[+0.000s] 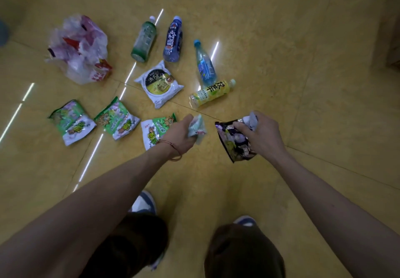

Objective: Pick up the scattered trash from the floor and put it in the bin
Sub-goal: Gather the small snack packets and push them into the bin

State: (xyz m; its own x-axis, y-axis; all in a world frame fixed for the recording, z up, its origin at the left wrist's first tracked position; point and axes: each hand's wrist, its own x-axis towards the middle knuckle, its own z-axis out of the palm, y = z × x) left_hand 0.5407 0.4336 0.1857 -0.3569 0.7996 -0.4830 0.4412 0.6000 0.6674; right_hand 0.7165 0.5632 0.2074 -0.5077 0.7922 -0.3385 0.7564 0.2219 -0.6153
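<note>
My left hand (180, 135) is shut on a crumpled pale green wrapper (197, 129), held above the floor. My right hand (260, 135) grips a dark purple snack bag (234, 141) together with a small grey-white scrap (252, 119). On the floor lie three green snack packets (71, 122) (118, 118) (152, 131), a round white noodle pack (159, 84) and several bottles: a green one (144, 40), a dark blue one (173, 40), a clear blue one (205, 64) and a yellow one (211, 93). No bin is in view.
A bulging clear plastic bag (80, 49) with red and white contents sits at the far left. The floor is glossy yellow tile (303, 61). My two shoes (144, 203) (245, 221) and dark shorts show at the bottom. A dark edge shows at the far right.
</note>
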